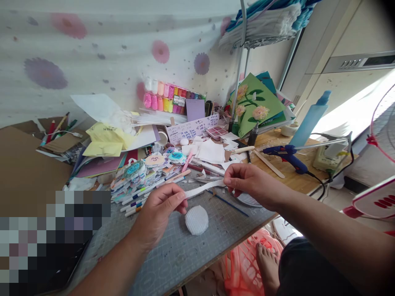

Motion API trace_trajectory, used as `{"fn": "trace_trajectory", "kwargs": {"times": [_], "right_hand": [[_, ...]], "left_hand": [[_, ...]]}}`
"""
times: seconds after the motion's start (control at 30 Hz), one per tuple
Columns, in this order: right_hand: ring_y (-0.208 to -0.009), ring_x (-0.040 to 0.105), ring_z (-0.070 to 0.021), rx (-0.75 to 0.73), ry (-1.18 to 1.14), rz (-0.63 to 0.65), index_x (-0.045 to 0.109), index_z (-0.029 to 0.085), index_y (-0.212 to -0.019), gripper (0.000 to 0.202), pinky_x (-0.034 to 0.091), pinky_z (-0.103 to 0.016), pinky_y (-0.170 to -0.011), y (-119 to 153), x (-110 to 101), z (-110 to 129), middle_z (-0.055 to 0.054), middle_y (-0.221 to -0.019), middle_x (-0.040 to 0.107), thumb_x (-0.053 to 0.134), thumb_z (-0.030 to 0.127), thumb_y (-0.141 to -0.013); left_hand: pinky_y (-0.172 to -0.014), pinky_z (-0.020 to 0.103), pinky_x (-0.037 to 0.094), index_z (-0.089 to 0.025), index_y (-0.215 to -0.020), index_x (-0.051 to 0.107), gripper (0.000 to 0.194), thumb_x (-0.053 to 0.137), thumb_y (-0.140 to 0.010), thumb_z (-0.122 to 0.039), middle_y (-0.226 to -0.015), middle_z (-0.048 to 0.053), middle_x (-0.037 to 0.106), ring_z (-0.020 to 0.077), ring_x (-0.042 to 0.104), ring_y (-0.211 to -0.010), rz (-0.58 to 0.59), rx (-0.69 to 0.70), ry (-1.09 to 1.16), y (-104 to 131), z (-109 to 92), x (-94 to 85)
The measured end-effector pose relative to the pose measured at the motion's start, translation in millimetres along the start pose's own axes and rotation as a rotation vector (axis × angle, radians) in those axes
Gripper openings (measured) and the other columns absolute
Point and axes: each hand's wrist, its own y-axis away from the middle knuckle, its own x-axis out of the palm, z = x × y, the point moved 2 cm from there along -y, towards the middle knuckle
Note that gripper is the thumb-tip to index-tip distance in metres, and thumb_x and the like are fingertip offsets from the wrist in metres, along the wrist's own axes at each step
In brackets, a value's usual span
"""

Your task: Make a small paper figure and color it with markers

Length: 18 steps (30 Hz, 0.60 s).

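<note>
A narrow white strip (203,188) is stretched between my two hands above the grey cutting mat (173,263). Its left end is pinched between the thumb and fingers of my left hand (163,207). The other end sits in the closed fingertips of my right hand (249,181). Just below the strip, a round white textured disc (196,220) lies flat on the mat, touched by neither hand. A thin blue brush (231,204) lies on the mat to the right of the disc.
Behind my hands are pens (145,192), paper scraps and coloured clay packs (163,97). On the right stand a blue glue gun (286,157) with a cable and a blue spray bottle (310,119). A cardboard box (27,172) is at the left.
</note>
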Motion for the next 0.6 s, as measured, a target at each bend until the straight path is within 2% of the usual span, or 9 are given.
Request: {"fn": "trace_trajectory", "kwargs": {"times": [0.2,0.43,0.5,0.6], "right_hand": [[-0.058,0.052,-0.0113,0.008,-0.012,0.039,0.056,0.018,-0.069,0.021,0.043,-0.024,-0.055,-1.4,6.0,1.0,0.002,-0.061,0.058,0.069,0.034,-0.074],[-0.057,0.052,-0.0109,0.046,-0.022,0.037,0.056,0.017,-0.067,0.022,0.042,-0.024,-0.055,-4.8,7.4,0.7,0.002,-0.060,0.059,0.071,0.033,-0.071],[-0.056,0.052,-0.0108,0.046,-0.020,0.040,0.057,0.017,-0.068,0.022,0.042,-0.024,-0.055,-4.9,7.9,0.4,0.002,-0.059,0.059,0.071,0.033,-0.072],[-0.057,0.053,-0.0112,0.042,-0.027,0.050,0.058,0.017,-0.068,0.020,0.042,-0.024,-0.055,-5.3,8.8,-0.3,0.001,-0.061,0.061,0.071,0.032,-0.072]], "left_hand": [[-0.058,0.026,0.045,-0.015,-0.074,0.067,0.024,0.061,-0.082,-0.038,-0.069,0.003,0.063,0.0146,0.057,-0.062,0.056,-0.119,0.114,-0.2,5.6,0.8],[-0.054,0.028,0.045,-0.013,-0.076,0.072,0.023,0.060,-0.074,-0.032,-0.067,0.008,0.068,0.0168,0.058,-0.056,0.084,-0.130,0.186,-1.3,4.6,-2.2],[-0.052,0.029,0.046,-0.012,-0.077,0.073,0.028,0.059,-0.074,-0.037,-0.068,0.009,0.069,0.0172,0.058,-0.055,0.070,-0.129,0.168,-1.6,4.0,-2.1],[-0.049,0.026,0.044,-0.013,-0.067,0.069,0.029,0.063,-0.076,-0.041,-0.062,0.006,0.065,0.0140,0.055,-0.050,0.000,-0.160,0.038,-2.9,4.2,-1.2]]}}
